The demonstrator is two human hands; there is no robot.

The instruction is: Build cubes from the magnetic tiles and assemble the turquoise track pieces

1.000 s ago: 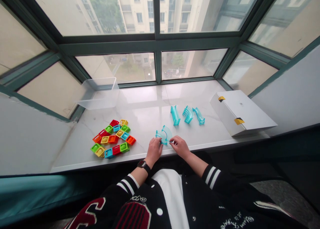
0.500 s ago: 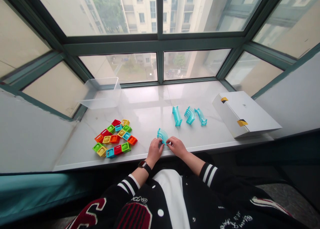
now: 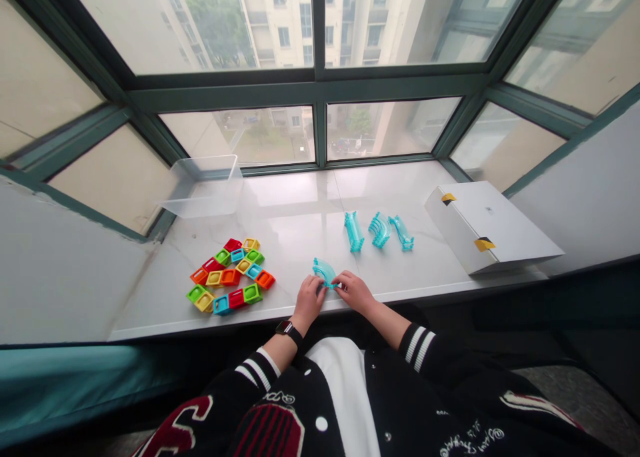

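Near the front edge of the white sill, a translucent blue curved track piece (image 3: 324,270) is between my hands. My left hand (image 3: 310,298) pinches its near left side, thumb and fingers closed. At the near right end, my right hand (image 3: 353,290) grips it with the fingertips. Fingers cover part of the near end. Beyond my right hand lie a straight blue track piece (image 3: 354,232), a stack of curved blue track pieces (image 3: 380,230) and a wavy blue track piece (image 3: 402,233).
Colourful toy blocks (image 3: 230,277) lie grouped on the left. A clear plastic bin (image 3: 205,189) stands behind them by the window. At the right is a white box (image 3: 493,227) with yellow-black tabs. The white sill (image 3: 295,204) ends at its front edge before my body.
The curved track piece has shifted and turned very slightly leftward between my fingers. Both hands stay in nearly the same place, and the other things have not moved.
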